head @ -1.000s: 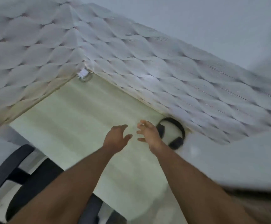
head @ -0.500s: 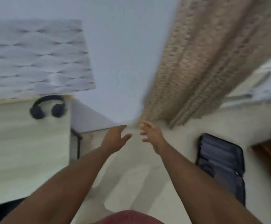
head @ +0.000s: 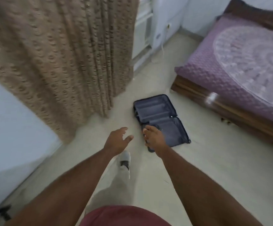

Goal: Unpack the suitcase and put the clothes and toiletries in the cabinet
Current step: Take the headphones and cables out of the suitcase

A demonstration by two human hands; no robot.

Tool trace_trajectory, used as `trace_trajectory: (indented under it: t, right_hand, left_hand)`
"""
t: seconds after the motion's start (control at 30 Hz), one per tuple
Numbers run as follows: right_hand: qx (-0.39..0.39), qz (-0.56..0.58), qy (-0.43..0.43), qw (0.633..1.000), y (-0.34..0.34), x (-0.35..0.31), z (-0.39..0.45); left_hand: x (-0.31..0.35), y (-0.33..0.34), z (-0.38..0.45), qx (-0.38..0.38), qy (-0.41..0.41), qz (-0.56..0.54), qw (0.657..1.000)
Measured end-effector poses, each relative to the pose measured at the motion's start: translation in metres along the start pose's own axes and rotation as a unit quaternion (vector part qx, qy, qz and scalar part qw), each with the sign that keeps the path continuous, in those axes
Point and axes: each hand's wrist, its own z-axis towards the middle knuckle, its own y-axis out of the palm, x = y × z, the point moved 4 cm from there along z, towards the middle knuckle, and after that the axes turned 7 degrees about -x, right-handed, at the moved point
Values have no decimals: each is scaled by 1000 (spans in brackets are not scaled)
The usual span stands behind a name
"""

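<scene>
Here the person is reaching both bare arms forward over the pale floor (head: pixel 214 168), and neither grip is holding anything. The left hand (head: pixel 117 141) is hanging with its fingers loosely spread and the thumb sticking out to the right; the right hand (head: pixel 154 137) is lying beside it, fingers relaxed and slightly bent, apart from the left by a narrow gap. The suitcase (head: pixel 160 115) is lying flat and unzipped on the floor just beyond the right grip, whose fingertips are overlapping its near half in the view; whether they are touching it I cannot tell, since the frame is blurred. Both dark-lined halves are showing, and they are possibly empty, though the blur is hiding detail. Below the left grip a grey shoe (head: pixel 125 159) is standing on the floor. Above and left of both grips a beige patterned curtain (head: pixel 59 54) is hanging down to the floor. To the right of the right grip, well apart from it, a bed (head: pixel 246 62) with a purple patterned cover is standing on a dark wooden frame.
</scene>
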Motion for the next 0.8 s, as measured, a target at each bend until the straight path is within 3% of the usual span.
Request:
trace_trajectory:
  t: [0.2,0.33,0.47,0.67,0.8]
  right_hand:
    - [59,-23,47,997,-79,-7,103]
    - [62,-108,70,990,-115,-6,171]
    - [24,-242,84,966,-147,5,248]
    - [-47,-376,123,917,-194,84,400]
    - [-127,-489,108,856,-210,153,509]
  left_hand:
    - [32,47,156,-91,-1,14,996]
    - [39,71,240,-136,-16,27,990]
    - [25,110,318,-180,-38,43,982]
    - [-38,203,430,-199,-99,37,974]
    - [-97,276,507,-180,-141,7,973]
